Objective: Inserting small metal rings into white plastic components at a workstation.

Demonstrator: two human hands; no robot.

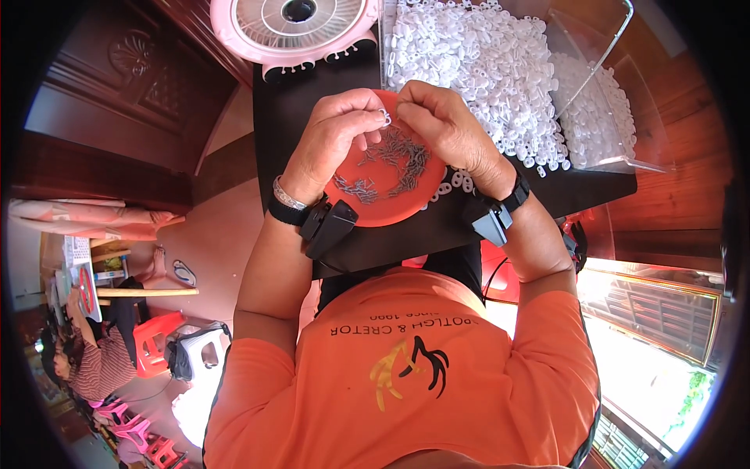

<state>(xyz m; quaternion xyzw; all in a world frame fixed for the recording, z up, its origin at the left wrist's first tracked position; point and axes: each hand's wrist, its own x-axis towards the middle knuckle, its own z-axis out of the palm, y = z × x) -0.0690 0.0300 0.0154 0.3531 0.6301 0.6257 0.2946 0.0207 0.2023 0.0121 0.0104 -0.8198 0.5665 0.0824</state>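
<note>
Above the far part of a round orange tray (363, 213), my left hand (336, 133) pinches a small white plastic piece (384, 117) between thumb and fingertips. My right hand (445, 125) is close beside it with fingers pressed together; whatever they grip is hidden. Many small grey metal pins or screws (406, 168) lie loose in the tray beneath both hands. Several white oval pieces with holes (461, 181) rest on the table by the tray's right edge, next to my right wrist.
A heap of small white plastic pieces (469, 62) fills a clear-walled box at the back right of the dark table (281, 102). At the back left stands a pink fan (293, 39). Off to the left, another person (101, 359) sits near red stools (156, 340).
</note>
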